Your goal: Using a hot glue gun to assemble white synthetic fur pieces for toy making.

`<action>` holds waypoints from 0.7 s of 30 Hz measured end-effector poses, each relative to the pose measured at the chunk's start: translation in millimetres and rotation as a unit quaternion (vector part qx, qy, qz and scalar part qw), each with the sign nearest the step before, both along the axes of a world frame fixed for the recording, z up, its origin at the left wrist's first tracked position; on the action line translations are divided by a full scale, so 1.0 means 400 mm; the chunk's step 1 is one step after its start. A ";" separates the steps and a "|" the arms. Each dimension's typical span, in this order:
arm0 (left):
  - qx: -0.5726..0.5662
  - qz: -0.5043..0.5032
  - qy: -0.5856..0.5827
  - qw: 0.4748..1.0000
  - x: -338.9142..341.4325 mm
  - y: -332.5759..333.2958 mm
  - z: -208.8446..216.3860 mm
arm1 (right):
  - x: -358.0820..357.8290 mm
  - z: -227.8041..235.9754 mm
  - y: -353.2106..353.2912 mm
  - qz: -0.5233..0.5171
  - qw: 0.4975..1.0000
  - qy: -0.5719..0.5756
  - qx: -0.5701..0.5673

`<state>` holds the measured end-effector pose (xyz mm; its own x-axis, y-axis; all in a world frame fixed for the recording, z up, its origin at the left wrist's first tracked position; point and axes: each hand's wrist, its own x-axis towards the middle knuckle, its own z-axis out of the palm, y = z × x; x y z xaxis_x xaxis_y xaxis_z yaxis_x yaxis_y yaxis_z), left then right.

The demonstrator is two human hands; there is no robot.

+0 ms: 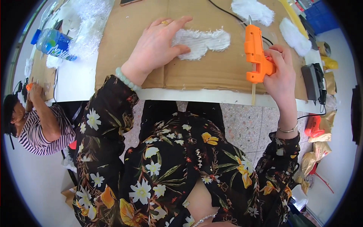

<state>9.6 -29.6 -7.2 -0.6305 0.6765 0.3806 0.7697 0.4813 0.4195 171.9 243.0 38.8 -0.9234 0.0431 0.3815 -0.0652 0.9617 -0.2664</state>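
Note:
My right hand [281,73] grips an orange hot glue gun [254,53] by its handle, over the right part of the cardboard. Its metal nozzle points away from me, and a pale glue stick [253,94] sticks out of the back. My left hand [155,47] lies with fingers spread over the left end of a white fluffy fabric piece [210,41]; the thumb rests on it, and the hand hides that end. The piece is flat, with frayed edges and a notch on its near side.
Brown cardboard [128,22] covers the tabletop. More white fluffy pieces [253,11] lie at the far right. A blue-capped bottle [55,43] and clear plastic wrap [89,28] are at left. A black cord [227,12] crosses the back. Another person [41,117] sits at left; a black box [311,81] stands right.

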 end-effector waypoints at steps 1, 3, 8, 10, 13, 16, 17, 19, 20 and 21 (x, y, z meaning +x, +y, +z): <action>-0.015 -0.019 -0.021 0.999 -0.004 -0.004 -0.004 | -0.001 -0.010 0.021 -0.006 1.000 0.002 0.014; -0.015 -0.033 -0.018 0.999 -0.014 -0.010 -0.011 | 0.002 -0.022 0.063 -0.015 0.999 0.005 0.030; -0.035 -0.014 -0.040 0.998 -0.022 -0.067 0.001 | 0.015 -0.045 0.110 0.041 0.996 -0.055 0.065; -0.023 -0.003 -0.058 0.998 -0.017 -0.073 0.003 | 0.010 -0.027 0.094 0.040 0.995 -0.089 0.031; -0.013 -0.015 -0.041 0.999 -0.014 -0.065 0.003 | -0.001 0.007 0.084 0.069 0.984 -0.164 -0.018; -0.017 -0.015 -0.003 1.000 -0.020 -0.062 -0.010 | 0.006 0.035 0.054 0.092 0.977 -0.192 0.016; -0.018 -0.011 -0.006 1.000 -0.018 -0.062 -0.006 | 0.013 0.046 0.031 0.085 0.978 -0.178 0.069; -0.030 -0.009 -0.026 0.999 -0.020 -0.055 0.005 | 0.011 0.066 -0.031 0.110 0.981 -0.130 0.090; -0.031 -0.008 -0.028 0.999 -0.019 -0.057 0.004 | 0.007 0.070 -0.071 0.135 0.982 -0.074 0.110; -0.025 -0.008 -0.014 1.000 -0.018 -0.059 0.003 | 0.005 0.065 -0.110 0.137 0.982 -0.076 0.109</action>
<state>2.5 -53.2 -5.8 -0.6286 0.7050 0.3284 0.7663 0.4893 0.4163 173.9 199.0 64.6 -0.9358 -0.2818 0.2118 -0.3045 0.9489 -0.0830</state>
